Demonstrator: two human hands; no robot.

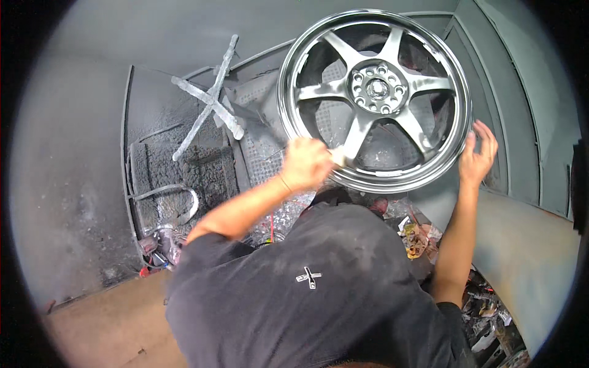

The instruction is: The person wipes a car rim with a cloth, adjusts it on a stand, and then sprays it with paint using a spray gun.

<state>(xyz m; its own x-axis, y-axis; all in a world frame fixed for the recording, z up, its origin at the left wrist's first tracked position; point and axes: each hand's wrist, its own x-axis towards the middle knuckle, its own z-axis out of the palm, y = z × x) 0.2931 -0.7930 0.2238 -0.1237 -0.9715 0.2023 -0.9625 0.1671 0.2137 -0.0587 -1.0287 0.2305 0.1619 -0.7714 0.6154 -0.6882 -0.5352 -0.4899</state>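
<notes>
A six-spoke alloy wheel (377,89) in silver and grey, with a shiny dark outer lip, stands face up in front of me. My left hand (307,164) is closed at its lower left edge, slightly blurred. A small whitish wad (338,156), possibly cloth or paper, sticks out of those fingers against the base of a spoke. At the wheel's lower right edge is my right hand (480,153), its thumb by the lip and its fingers extended and apart, not wrapped round it. What supports the wheel underneath is mostly hidden.
Left of the wheel is a cross-shaped stand (211,105) with grey-coated arms. A dark rough mat (187,156) and a curved pale hose or handle (194,202) lie nearby. Crumpled litter (418,238) is near my right arm, with more debris (488,313) at lower right. Grey panels (521,80) rise at right.
</notes>
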